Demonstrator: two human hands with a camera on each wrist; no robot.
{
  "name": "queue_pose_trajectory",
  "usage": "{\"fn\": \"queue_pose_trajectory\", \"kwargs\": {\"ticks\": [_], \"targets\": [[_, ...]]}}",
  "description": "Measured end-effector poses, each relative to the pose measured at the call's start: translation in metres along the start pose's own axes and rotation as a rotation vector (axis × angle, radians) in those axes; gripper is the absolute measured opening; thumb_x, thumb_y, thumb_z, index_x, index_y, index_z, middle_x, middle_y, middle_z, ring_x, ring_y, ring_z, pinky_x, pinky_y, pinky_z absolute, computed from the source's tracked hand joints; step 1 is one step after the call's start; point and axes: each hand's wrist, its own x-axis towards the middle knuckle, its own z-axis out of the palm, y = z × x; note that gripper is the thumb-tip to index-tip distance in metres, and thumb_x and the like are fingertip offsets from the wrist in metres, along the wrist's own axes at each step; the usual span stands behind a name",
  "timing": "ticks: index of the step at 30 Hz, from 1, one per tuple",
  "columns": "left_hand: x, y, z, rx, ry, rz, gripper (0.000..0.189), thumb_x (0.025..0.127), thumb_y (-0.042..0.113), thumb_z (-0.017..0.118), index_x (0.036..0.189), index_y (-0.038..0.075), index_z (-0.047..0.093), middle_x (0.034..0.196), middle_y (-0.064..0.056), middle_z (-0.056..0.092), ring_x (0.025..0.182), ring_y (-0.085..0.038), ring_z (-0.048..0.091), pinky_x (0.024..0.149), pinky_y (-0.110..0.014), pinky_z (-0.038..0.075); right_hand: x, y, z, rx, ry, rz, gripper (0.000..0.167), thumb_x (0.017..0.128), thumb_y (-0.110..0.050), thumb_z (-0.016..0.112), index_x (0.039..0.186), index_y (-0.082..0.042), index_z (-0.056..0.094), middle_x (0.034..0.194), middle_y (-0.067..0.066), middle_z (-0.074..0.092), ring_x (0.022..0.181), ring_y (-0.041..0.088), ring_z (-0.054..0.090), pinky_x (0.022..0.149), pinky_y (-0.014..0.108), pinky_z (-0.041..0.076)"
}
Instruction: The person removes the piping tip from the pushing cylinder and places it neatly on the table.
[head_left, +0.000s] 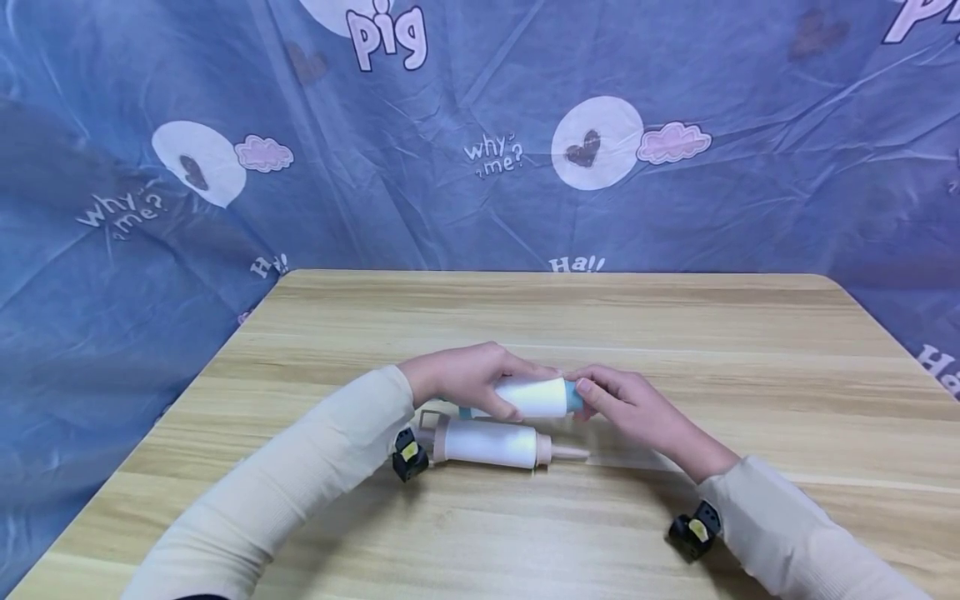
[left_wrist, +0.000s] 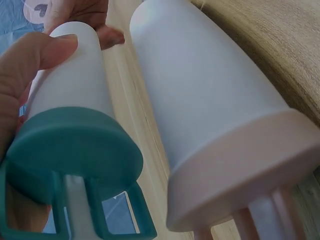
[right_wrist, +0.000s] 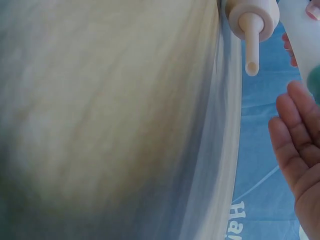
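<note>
In the head view my left hand [head_left: 474, 375] grips a syringe [head_left: 536, 398] by its white barrel, thumb on the near side. Its rear teal collar [left_wrist: 75, 145] has a framed handle and a pale plunger rod, seen in the left wrist view. My right hand [head_left: 630, 404] pinches the teal front end [head_left: 573, 396] with the thumb in front. The right wrist view shows several of its other fingers [right_wrist: 295, 125] fairly straight beside that end. A second syringe [head_left: 491, 443], white with pinkish-beige ends, lies in front of the first, its nozzle [right_wrist: 252, 47] to the right.
A wood-grain table [head_left: 712, 333] carries it all. Behind it and at the sides hangs a blue printed cloth [head_left: 450, 208]. Small black devices [head_left: 410, 454] sit at both wrists, on pale sleeves.
</note>
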Motion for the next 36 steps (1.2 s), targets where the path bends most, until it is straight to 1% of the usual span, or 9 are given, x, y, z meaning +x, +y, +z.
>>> {"fn": "queue_pose_trajectory", "kwargs": {"ticks": [3, 6, 9, 13, 19, 22, 25, 31, 36], "targets": [[0.0005, -0.0002, 0.0004, -0.001, 0.003, 0.009, 0.063, 0.080, 0.013, 0.069, 0.138, 0.011, 0.045, 0.135, -0.005, 0.051, 0.094, -0.009, 0.055, 0.082, -0.018, 0.044, -0.0008, -0.0016, -0.0015, 0.034, -0.015, 0.022, 0.029, 0.098, -0.020, 0.044, 0.108, 0.002, 0.062, 0.088, 0.007, 0.068, 0.076, 0.012, 0.064, 0.076, 0.029, 0.050], [0.0007, -0.0005, 0.0004, 0.002, 0.010, 0.018, 0.063, 0.079, 0.013, 0.069, 0.137, 0.010, 0.045, 0.136, -0.005, 0.050, 0.094, -0.009, 0.054, 0.083, -0.018, 0.043, -0.0008, -0.0017, -0.0019, 0.038, -0.003, 0.030, 0.028, 0.098, -0.019, 0.046, 0.105, 0.001, 0.063, 0.090, 0.008, 0.069, 0.079, 0.012, 0.065, 0.077, 0.028, 0.050], [0.0010, -0.0004, 0.0000, 0.009, 0.015, 0.024, 0.063, 0.079, 0.013, 0.070, 0.137, 0.010, 0.045, 0.136, -0.005, 0.049, 0.095, -0.009, 0.055, 0.083, -0.018, 0.043, -0.0003, -0.0005, -0.0015, 0.028, 0.011, 0.044, 0.028, 0.097, -0.021, 0.047, 0.105, 0.001, 0.063, 0.088, 0.006, 0.069, 0.080, 0.012, 0.065, 0.078, 0.027, 0.050], [0.0014, -0.0009, -0.0003, 0.018, 0.017, 0.022, 0.063, 0.080, 0.014, 0.070, 0.138, 0.011, 0.044, 0.135, -0.005, 0.050, 0.093, -0.009, 0.055, 0.082, -0.018, 0.043, -0.0010, -0.0005, -0.0010, 0.033, 0.032, 0.050, 0.027, 0.096, -0.021, 0.050, 0.108, 0.000, 0.062, 0.089, 0.005, 0.069, 0.083, 0.009, 0.063, 0.078, 0.025, 0.050], [0.0018, -0.0021, -0.0001, 0.008, 0.022, 0.001, 0.064, 0.079, 0.014, 0.070, 0.138, 0.012, 0.044, 0.134, -0.005, 0.052, 0.089, -0.009, 0.056, 0.079, -0.019, 0.045, -0.0030, -0.0030, -0.0004, 0.053, 0.076, 0.020, 0.026, 0.091, -0.014, 0.057, 0.111, 0.002, 0.061, 0.100, 0.014, 0.067, 0.087, 0.003, 0.060, 0.076, 0.023, 0.051], [0.0016, -0.0024, -0.0004, 0.000, 0.030, -0.006, 0.065, 0.079, 0.015, 0.071, 0.138, 0.013, 0.044, 0.134, -0.005, 0.052, 0.088, -0.009, 0.056, 0.078, -0.019, 0.045, -0.0038, -0.0045, -0.0007, 0.087, 0.081, 0.025, 0.029, 0.089, -0.013, 0.060, 0.113, 0.003, 0.059, 0.105, 0.017, 0.066, 0.090, 0.003, 0.061, 0.076, 0.022, 0.051], [0.0014, -0.0025, -0.0009, 0.004, 0.040, 0.004, 0.065, 0.079, 0.014, 0.071, 0.138, 0.013, 0.045, 0.132, -0.005, 0.054, 0.087, -0.009, 0.056, 0.077, -0.019, 0.045, -0.0037, -0.0043, -0.0009, 0.091, 0.086, 0.024, 0.032, 0.087, -0.013, 0.063, 0.114, 0.003, 0.058, 0.108, 0.018, 0.064, 0.093, 0.005, 0.061, 0.077, 0.022, 0.051], [0.0017, -0.0035, -0.0013, 0.014, 0.045, 0.015, 0.064, 0.079, 0.014, 0.071, 0.138, 0.012, 0.045, 0.131, -0.005, 0.054, 0.085, -0.008, 0.055, 0.077, -0.019, 0.045, -0.0006, 0.0000, -0.0003, 0.017, 0.115, -0.017, 0.035, 0.081, -0.012, 0.070, 0.113, -0.001, 0.060, 0.107, 0.012, 0.065, 0.096, 0.007, 0.059, 0.081, 0.023, 0.050], [0.0018, -0.0034, -0.0017, 0.018, 0.052, 0.021, 0.064, 0.079, 0.014, 0.071, 0.137, 0.012, 0.045, 0.132, -0.004, 0.054, 0.085, -0.008, 0.054, 0.077, -0.019, 0.045, 0.0002, 0.0018, 0.0007, -0.012, 0.147, -0.085, 0.036, 0.076, -0.007, 0.073, 0.110, -0.002, 0.061, 0.107, 0.010, 0.065, 0.099, 0.003, 0.057, 0.086, 0.019, 0.046]]}}
